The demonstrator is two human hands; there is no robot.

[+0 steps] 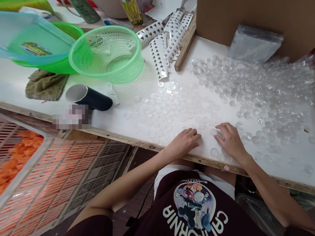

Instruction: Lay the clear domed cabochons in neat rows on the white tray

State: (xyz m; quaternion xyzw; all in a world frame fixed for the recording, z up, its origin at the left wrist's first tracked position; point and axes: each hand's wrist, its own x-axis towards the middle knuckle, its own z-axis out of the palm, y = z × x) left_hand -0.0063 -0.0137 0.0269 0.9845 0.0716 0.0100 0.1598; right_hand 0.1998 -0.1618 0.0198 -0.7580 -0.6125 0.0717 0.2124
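A person works with two bare hands at a white worktable [116, 126] in a cluttered workroom, where a brown board [221, 19] rises behind the right end and plastic crates [62, 164] stand beyond the front left edge, one showing orange pieces [22, 150]. Rough wooden trim [145, 146] borders the front, just under the forearms, and a short wooden batten [185, 52] juts in from the back. White surface shows between the hands and in a band separating two groups of transparent discs [162, 105]: one spread flat in a single layer at center, the other a loose, glinting heap [256, 78] to the right. The left hand [186, 141] is half open, fingers bent low beside the flat layer, thumb apart, with no hold visible; the right hand [228, 137] curves its thumb and fingers around a gap near several discs, though whether it grips one cannot be told. Patterned, glossy white strips [158, 57] curl by the batten. Left of them sits a round, perforated green colander [108, 74], with a crumpled brown cloth [46, 87] and a smooth, dark hollow cylinder [100, 100] lying nearer the front edge.
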